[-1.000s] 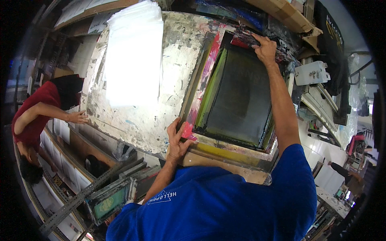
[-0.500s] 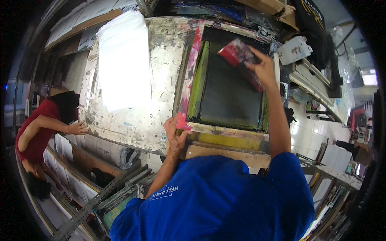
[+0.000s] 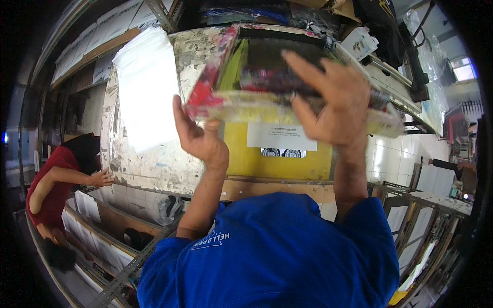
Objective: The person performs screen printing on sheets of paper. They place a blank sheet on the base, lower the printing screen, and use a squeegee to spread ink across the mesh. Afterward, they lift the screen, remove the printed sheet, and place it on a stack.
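Observation:
The screen-printing frame (image 3: 205, 84), smeared with pink and red ink, is tilted up with its near edge raised. My left hand (image 3: 205, 146) is at its near left corner, palm up, fingers stretched and apart, touching or nearly touching it. Over the frame's right part is my right hand (image 3: 336, 102), blurred, fingers spread and nothing gripped. A dark red squeegee (image 3: 264, 79), smeared by motion, lies inside the frame beside my right fingers. Beneath the frame a yellow board (image 3: 246, 159) shows, bearing a white printed sheet (image 3: 272, 136) with dark round patterns at its lower edge.
A stack of white sheets (image 3: 149, 92) lies on the paint-stained table (image 3: 190, 56) to the left. A person in a red top (image 3: 51, 179) bends at the far left. Metal shelving (image 3: 123, 277) is at lower left, a white container (image 3: 358, 43) at upper right.
The frame's near edge has risen, uncovering the yellow board and sheet. My right hand has let go of the squeegee and come nearer. My left hand has turned palm up.

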A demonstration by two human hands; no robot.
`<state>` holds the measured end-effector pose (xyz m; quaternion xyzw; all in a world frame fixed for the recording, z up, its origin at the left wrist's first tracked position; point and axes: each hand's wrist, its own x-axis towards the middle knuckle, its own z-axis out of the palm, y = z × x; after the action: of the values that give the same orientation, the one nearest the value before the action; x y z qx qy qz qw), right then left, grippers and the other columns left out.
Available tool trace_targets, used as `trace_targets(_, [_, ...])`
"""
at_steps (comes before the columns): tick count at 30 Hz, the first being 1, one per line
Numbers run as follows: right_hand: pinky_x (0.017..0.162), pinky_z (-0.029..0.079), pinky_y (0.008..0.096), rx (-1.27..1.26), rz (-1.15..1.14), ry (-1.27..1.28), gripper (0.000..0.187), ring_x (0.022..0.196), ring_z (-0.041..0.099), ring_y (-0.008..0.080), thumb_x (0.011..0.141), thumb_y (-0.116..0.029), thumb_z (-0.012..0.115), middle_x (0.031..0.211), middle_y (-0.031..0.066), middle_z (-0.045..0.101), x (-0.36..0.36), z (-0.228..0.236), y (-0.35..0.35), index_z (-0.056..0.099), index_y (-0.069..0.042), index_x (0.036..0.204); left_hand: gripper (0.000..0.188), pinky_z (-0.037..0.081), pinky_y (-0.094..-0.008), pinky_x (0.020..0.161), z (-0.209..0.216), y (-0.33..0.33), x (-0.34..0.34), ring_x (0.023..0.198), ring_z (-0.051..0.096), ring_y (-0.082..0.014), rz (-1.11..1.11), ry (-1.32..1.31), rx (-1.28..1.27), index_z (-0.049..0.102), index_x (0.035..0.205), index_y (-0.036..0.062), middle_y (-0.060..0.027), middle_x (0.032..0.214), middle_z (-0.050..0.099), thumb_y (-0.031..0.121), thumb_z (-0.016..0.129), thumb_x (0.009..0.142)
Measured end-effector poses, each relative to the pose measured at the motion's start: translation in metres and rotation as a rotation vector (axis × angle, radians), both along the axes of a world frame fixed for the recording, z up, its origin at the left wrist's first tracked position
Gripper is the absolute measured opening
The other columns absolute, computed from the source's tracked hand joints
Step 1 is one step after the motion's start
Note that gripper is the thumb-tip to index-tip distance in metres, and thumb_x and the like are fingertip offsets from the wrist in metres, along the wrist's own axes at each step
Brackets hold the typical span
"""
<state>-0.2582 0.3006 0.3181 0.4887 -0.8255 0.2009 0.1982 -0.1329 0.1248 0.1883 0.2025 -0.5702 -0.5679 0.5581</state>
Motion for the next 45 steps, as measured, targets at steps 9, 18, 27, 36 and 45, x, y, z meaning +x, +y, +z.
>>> trace_targets(9, [0.062, 0.056, 0.0318, -0.206, 0.125, -0.102, 0.051, 0.061, 0.067, 0.0228, 0.074, -0.025, 0.064, 0.08, 0.0173, 0.075, -0.094, 0.076, -0.034, 0.074, 0.0, 0.117, 0.048, 0.051, -0.0361, 0.092, -0.113, -0.08, -0.173, 0.102, 0.065, -0.0219, -0.311, -0.534, -0.27, 0.061, 0.134, -0.0009, -0.0137, 0.115, 0.07, 0.027, 0.069, 0.096])
trace_targets(18, [0.073, 0.056, 0.0355, -0.126, 0.054, -0.088, 0.045, 0.07, 0.07, 0.0278, 0.075, -0.025, 0.063, 0.083, 0.0197, 0.075, -0.091, 0.097, -0.039, 0.076, 0.0, 0.11, 0.041, 0.045, -0.0502, 0.094, -0.2, -0.085, -0.241, 0.115, 0.058, -0.0262, -0.174, -1.141, -0.676, 0.072, 0.122, 0.0311, -0.0066, 0.127, 0.063, 0.03, 0.08, 0.081])
trace_targets(27, [0.078, 0.056, 0.0346, -0.249, 0.187, -0.107, 0.039, 0.078, 0.072, 0.0282, 0.081, -0.023, 0.064, 0.092, 0.0197, 0.076, -0.098, 0.095, -0.038, 0.075, 0.001, 0.11, 0.007, 0.05, -0.0357, 0.07, -0.173, -0.075, -0.231, 0.073, 0.066, -0.0248, -0.369, -0.705, -0.243, 0.066, 0.09, 0.0019, -0.0137, 0.081, 0.07, 0.005, 0.071, 0.086])
trace_targets(36, [0.077, 0.055, 0.0311, -0.06, 0.068, -0.362, 0.039, 0.08, 0.07, 0.0235, 0.085, -0.026, 0.069, 0.096, 0.0162, 0.077, -0.095, 0.13, -0.048, 0.075, -0.001, 0.115, 0.007, 0.048, -0.0346, 0.075, -0.157, -0.166, -0.116, 0.078, 0.06, -0.0201, 0.054, -0.464, -0.097, 0.063, 0.09, -0.0019, -0.0099, 0.079, 0.063, 0.005, 0.065, 0.09])
trace_targets(45, [0.098, 0.051, 0.0364, -0.158, -0.131, -0.123, 0.039, 0.104, 0.067, 0.0259, 0.084, -0.018, 0.073, 0.112, 0.0183, 0.071, -0.071, 0.106, -0.064, 0.072, -0.001, 0.12, 0.005, 0.045, -0.0285, 0.073, -0.172, -0.261, 0.119, 0.081, 0.054, -0.0136, 0.493, -0.33, 0.137, 0.061, 0.095, 0.001, -0.0044, 0.087, 0.06, 0.004, 0.065, 0.095])
